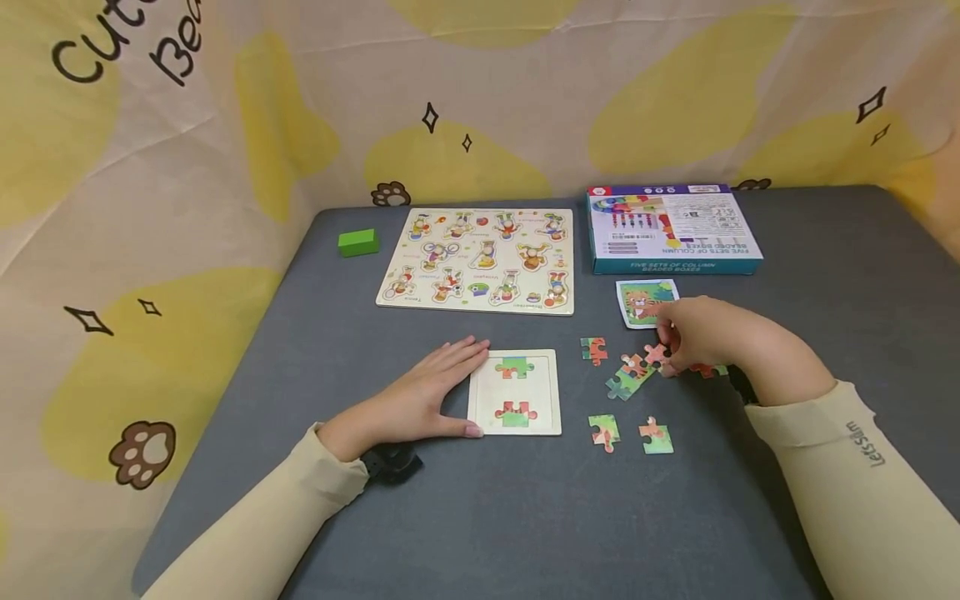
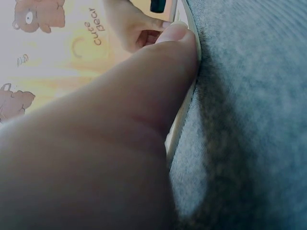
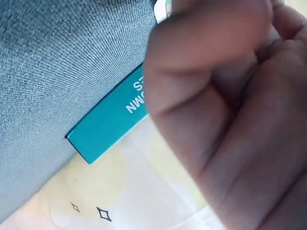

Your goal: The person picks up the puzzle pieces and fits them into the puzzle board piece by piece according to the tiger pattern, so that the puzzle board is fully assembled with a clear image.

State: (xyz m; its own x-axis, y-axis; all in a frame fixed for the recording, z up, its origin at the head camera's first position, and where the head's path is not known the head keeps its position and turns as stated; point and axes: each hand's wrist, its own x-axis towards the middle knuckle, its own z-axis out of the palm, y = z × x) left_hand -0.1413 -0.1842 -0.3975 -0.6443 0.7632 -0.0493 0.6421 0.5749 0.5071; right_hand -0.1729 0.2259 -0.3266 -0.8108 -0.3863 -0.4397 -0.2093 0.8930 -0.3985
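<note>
My left hand (image 1: 420,396) rests along the left side of a small square puzzle tray (image 1: 551,392), fingers extended at its upper corner and thumb at its lower one. Two jigsaw pieces lie in the tray, a green one (image 1: 514,367) above and a red-and-green one (image 1: 516,414) below. To the right, my right hand (image 1: 708,333) pinches a pink puzzle piece (image 1: 656,354) between thumb and fingers, at the edge of a small heap of pieces (image 1: 626,382). Its palm and curled fingers fill much of the right wrist view. More pieces (image 1: 707,370) show partly under that hand.
Loose pieces lie nearer the front, one (image 1: 603,432) beside another (image 1: 657,437), and one (image 1: 593,350) near the tray. A tiger picture card (image 1: 633,304) lies below the boxed bead set (image 1: 675,229). Farther back are a wooden picture board (image 1: 480,262) and a green block (image 1: 358,242).
</note>
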